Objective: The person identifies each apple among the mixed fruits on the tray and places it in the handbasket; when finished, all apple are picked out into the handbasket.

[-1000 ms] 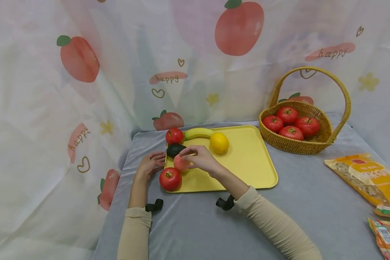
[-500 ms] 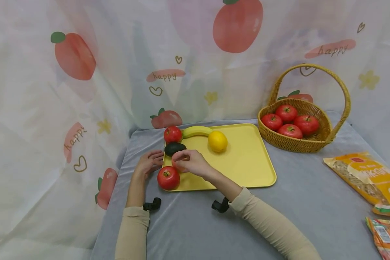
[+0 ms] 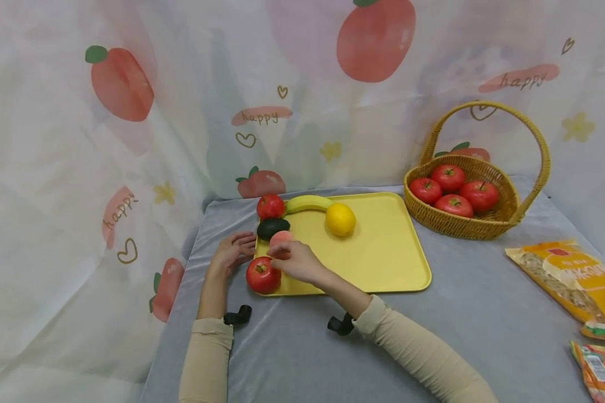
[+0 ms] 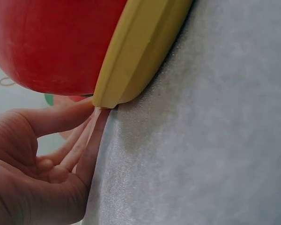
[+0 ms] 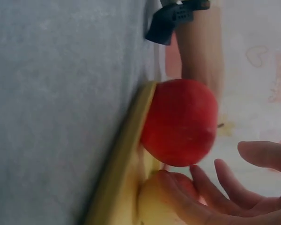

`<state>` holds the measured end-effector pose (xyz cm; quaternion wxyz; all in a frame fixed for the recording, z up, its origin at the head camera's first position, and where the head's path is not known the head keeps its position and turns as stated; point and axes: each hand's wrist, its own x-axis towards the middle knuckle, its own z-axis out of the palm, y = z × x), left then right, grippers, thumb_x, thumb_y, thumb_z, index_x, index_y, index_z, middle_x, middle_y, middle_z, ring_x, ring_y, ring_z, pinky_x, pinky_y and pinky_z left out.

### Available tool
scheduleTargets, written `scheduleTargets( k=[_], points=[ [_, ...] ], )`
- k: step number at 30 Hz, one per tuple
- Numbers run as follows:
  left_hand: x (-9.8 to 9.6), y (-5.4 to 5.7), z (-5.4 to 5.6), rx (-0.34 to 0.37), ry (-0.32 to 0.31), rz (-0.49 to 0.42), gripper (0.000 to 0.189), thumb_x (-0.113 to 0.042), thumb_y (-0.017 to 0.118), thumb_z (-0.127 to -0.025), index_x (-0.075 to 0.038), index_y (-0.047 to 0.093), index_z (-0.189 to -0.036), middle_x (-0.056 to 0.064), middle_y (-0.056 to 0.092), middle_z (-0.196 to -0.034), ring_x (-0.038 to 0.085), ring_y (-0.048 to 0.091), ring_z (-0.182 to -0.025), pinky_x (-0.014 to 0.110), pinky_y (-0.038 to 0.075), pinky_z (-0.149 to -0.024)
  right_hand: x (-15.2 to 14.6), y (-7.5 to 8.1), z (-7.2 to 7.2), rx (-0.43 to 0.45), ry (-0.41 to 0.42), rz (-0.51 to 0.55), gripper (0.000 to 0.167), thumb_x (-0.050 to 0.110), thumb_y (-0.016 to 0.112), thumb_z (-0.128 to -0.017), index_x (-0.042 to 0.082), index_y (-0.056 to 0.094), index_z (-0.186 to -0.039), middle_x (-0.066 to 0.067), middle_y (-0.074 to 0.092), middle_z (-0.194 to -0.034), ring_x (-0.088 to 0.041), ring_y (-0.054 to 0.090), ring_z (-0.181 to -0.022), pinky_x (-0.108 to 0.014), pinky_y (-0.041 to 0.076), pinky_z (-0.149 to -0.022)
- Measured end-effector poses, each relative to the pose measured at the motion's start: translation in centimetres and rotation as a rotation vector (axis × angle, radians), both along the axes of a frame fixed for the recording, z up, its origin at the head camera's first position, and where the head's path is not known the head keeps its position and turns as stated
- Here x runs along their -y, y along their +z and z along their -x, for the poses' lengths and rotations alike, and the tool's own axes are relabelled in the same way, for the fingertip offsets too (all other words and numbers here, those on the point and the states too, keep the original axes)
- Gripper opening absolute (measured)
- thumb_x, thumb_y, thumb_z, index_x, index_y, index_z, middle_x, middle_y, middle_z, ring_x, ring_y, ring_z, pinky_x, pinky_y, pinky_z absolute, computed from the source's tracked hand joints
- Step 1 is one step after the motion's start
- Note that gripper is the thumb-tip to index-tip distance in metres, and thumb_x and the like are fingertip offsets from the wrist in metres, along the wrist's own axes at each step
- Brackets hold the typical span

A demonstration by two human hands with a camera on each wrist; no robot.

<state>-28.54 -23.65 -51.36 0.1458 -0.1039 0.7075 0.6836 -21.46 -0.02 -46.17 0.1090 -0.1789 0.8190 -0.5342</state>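
Observation:
A yellow tray (image 3: 383, 252) lies on the cloth-covered table with fruit along its left side. My left hand (image 3: 234, 252) rests at the tray's left edge, its fingers straight; in the left wrist view the thumb (image 4: 65, 117) touches the rim. Over the front left of the tray is my right hand (image 3: 297, 263), between the peach (image 3: 280, 237) and the front red apple (image 3: 262, 278). Its fingers are spread and grip nothing in the right wrist view, close to the apple (image 5: 180, 122) and peach (image 5: 152, 199). Behind the peach sit a dark avocado (image 3: 272, 229) and another red apple (image 3: 270, 206).
A banana (image 3: 308, 202) and a yellow, lemon-like fruit (image 3: 340, 219) lie toward the tray's back. Right of the tray stands a wicker basket (image 3: 459, 226) holding several red apples. An orange-and-clear food bag (image 3: 575, 285) and a second bag (image 3: 602, 369) lie at far right.
My right hand has let go of the peach, which now sits just in front of the avocado, and has moved toward the front apple. My left hand stays at the tray's edge.

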Motion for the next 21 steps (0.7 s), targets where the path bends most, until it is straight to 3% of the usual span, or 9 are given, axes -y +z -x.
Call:
scheduleTargets(
  k=[6,12,21],
  points=[
    [0.1,0.2,0.1,0.000,-0.008,-0.011,0.064,0.011,0.068,-0.091,-0.002,0.050,-0.151,0.017,0.056,-0.151,0.030,0.057,-0.135,0.034,0.058,-0.093,0.7,-1.1,0.0,-0.010,0.039,0.004,0.035,0.019,0.073,-0.098,0.006,0.071,-0.130,-0.006,0.071,-0.128,-0.023,0.065,-0.108,-0.033,0.059,-0.085],
    [0.1,0.6,0.1,-0.009,-0.012,-0.010,0.063,0.011,0.067,-0.093,-0.001,0.048,-0.152,0.018,0.055,-0.152,0.031,0.055,-0.137,0.036,0.058,-0.095,1.5,-1.6,-0.4,-0.086,0.039,-0.025,0.041,0.023,0.073,-0.099,0.008,0.067,-0.136,-0.005,0.070,-0.132,-0.023,0.065,-0.118,-0.041,0.054,-0.103],
    [0.0,0.1,0.1,0.000,-0.002,0.004,0.063,0.009,0.068,-0.093,-0.003,0.048,-0.152,0.017,0.056,-0.152,0.030,0.056,-0.136,0.035,0.058,-0.094,2.1,-2.3,-1.1,-0.117,-0.014,-0.030,0.036,0.021,0.071,-0.100,0.009,0.068,-0.134,-0.005,0.071,-0.128,-0.023,0.065,-0.115,-0.043,0.053,-0.103]
  ],
)
